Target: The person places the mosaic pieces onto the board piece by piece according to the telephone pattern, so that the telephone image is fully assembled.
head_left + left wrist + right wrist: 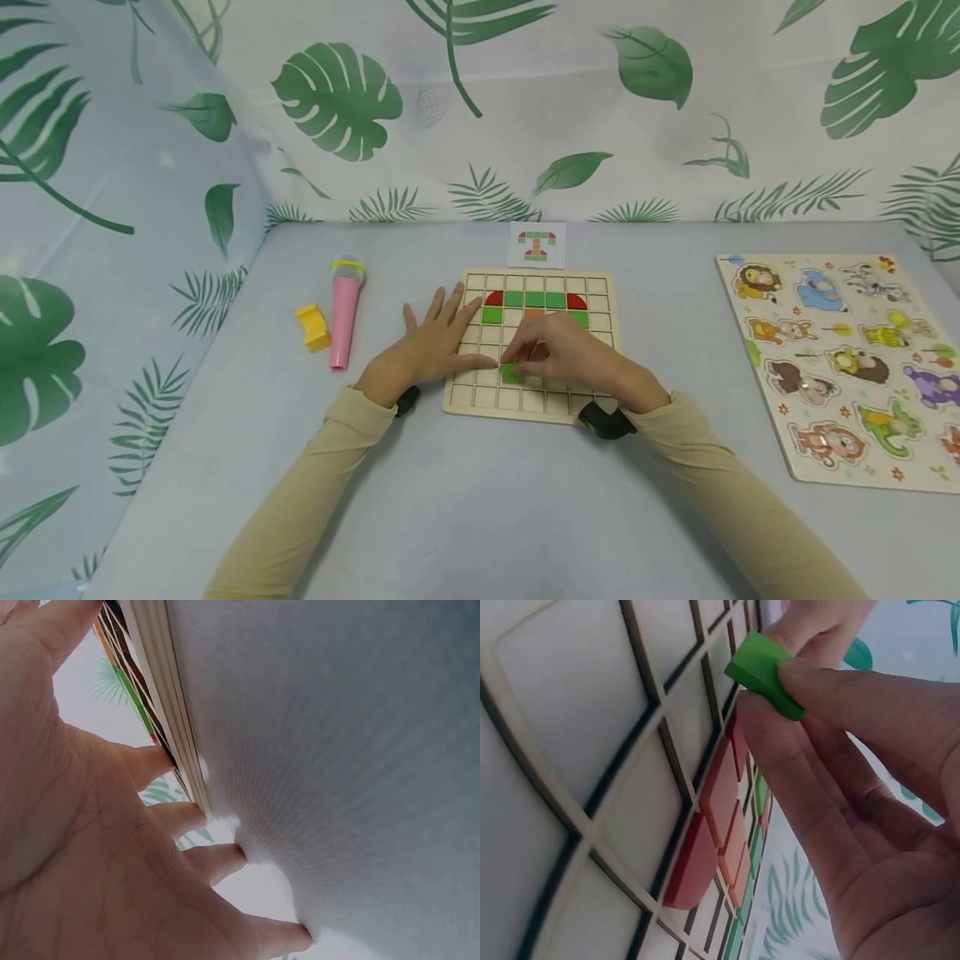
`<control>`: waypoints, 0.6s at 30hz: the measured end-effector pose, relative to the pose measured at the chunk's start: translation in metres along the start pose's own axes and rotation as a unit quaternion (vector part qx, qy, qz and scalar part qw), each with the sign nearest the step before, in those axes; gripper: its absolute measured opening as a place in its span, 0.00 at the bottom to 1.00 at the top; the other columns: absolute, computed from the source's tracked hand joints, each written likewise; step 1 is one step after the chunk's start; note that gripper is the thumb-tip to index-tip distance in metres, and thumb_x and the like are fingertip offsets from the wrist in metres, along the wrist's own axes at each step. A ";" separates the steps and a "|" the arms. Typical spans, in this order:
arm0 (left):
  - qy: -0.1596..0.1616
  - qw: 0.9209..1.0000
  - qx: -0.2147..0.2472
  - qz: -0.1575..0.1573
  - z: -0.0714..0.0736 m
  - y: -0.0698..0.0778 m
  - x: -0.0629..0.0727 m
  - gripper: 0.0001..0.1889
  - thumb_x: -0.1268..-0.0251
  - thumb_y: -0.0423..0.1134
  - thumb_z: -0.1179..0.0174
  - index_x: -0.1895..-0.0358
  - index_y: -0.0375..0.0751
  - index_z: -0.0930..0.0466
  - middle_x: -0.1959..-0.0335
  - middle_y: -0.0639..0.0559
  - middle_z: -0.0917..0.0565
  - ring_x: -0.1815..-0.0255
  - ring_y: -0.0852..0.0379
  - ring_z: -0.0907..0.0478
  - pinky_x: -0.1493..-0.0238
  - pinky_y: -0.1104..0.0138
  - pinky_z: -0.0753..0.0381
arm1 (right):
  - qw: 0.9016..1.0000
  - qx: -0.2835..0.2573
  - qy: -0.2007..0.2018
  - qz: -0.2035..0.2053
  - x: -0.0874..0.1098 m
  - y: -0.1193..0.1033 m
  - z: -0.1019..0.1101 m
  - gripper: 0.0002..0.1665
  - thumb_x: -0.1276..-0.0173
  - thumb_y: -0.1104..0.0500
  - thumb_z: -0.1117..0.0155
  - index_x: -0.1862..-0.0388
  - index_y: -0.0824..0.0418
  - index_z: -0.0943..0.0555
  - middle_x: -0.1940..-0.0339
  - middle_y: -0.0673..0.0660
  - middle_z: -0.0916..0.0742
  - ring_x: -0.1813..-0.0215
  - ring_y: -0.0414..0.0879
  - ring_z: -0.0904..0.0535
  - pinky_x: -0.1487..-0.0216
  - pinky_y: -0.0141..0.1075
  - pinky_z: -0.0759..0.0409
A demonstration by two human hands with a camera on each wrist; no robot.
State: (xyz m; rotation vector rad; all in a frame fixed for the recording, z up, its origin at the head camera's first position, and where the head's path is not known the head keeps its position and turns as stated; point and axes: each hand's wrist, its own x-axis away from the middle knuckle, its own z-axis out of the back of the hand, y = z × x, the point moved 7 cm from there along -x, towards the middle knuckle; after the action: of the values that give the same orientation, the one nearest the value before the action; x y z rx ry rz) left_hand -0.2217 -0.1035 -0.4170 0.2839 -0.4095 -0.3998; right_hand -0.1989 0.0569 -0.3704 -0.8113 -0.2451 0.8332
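I'm pinching the small green tile [761,671] by its edges with my right hand [573,354], light, stiff wood, while my flat, spread left hand [431,346] is steadying the grid board [480,400].

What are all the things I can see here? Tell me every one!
grid board: one, pale wood, middle of the table, with green, red and orange tiles set in its top rows
green tile: one, pinched in the right hand over the board
pattern card: one, white, behind the board
toy microphone: one, pink, left of the board
yellow block: one, beside the microphone
animal puzzle: one, many colours, far right
table: one, grey-blue
left hand: flat on the board's left edge
right hand: pinches the green tile
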 end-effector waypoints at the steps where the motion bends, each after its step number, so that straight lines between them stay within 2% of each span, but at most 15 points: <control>1: 0.000 1.000 -0.001 0.000 0.000 0.000 0.000 0.54 0.28 0.70 0.44 0.12 0.49 0.62 0.13 0.43 0.72 0.14 0.37 0.75 0.29 0.25 0.73 | 1.000 0.005 -0.001 0.000 0.000 0.000 -0.001 0.07 0.37 0.69 0.22 0.60 0.61 0.08 0.64 0.49 0.11 0.61 0.41 0.16 0.58 0.34 0.15; 10: 0.000 1.000 0.002 -0.003 0.001 0.001 0.001 0.53 0.28 0.69 0.44 0.12 0.48 0.61 0.13 0.43 0.71 0.14 0.37 0.75 0.29 0.24 0.73 | 1.000 0.013 -0.005 -0.014 -0.002 -0.003 -0.008 0.06 0.37 0.69 0.22 0.61 0.62 0.07 0.64 0.51 0.10 0.62 0.41 0.18 0.60 0.34 0.19; 18: 0.002 1.000 0.004 -0.002 0.001 0.001 0.001 0.54 0.28 0.70 0.43 0.12 0.48 0.62 0.13 0.42 0.71 0.14 0.37 0.75 0.29 0.24 0.74 | 0.998 0.060 -0.016 -0.019 -0.003 -0.009 -0.011 0.07 0.37 0.69 0.23 0.59 0.65 0.07 0.64 0.52 0.11 0.61 0.43 0.16 0.60 0.33 0.17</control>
State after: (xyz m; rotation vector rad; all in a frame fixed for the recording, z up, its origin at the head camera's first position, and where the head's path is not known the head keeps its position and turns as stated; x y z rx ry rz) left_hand -0.2211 -0.1033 -0.4159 0.2923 -0.4073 -0.4020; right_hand -0.1910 0.0451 -0.3709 -0.6790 -0.2346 0.8183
